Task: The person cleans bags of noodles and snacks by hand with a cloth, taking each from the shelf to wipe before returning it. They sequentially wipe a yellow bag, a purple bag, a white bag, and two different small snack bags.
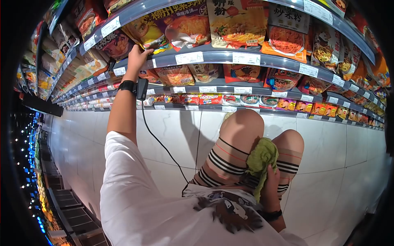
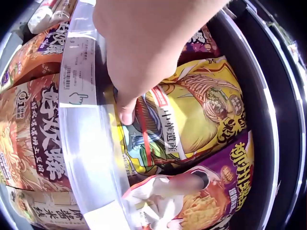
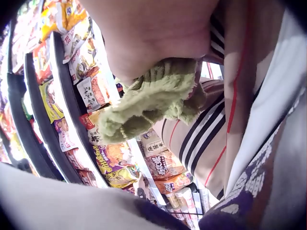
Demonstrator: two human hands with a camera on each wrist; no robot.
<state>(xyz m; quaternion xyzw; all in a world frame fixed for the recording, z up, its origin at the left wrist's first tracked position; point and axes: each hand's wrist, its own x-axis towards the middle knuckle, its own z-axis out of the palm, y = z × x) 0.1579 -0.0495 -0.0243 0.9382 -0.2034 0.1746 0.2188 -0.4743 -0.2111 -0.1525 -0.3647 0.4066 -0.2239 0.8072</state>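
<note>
Pale tiled floor (image 1: pixel 320 139) runs beneath long curved tiers of shelving (image 1: pixel 217 53), packed with bagged noodles, and the person sits or crouches low in front of them, knees (image 1: pixel 242 125) bent. On the upper of the tiers in reach, a yellow packet (image 2: pixel 206 86) stands beside a purple packet (image 2: pixel 235 167), the two touching; pulling the yellow one sideways could drag or tip its neighbour, because they are wedged so close. The left hand (image 1: pixel 138 59) is at the yellow packet's lower corner, with the arm stretched well out, so control there could be weak. A green cloth (image 3: pixel 144 105) is down between the knees, the right hand's (image 1: pixel 271 186) fingers curled round it; its loose end hangs free and might snag or trail if lifted carelessly. A thin black cable (image 1: pixel 162 146) sags from the left wrist towards the lap and could catch on a knee or a shelf edge. Smallest of all, the left thumb (image 2: pixel 126 115) lies against the packet's bottom edge, near the raised rail; the other fingers are hidden, so whether they grip cannot be told. If only the thumb bears on it, the slick wrapper may slip.
</note>
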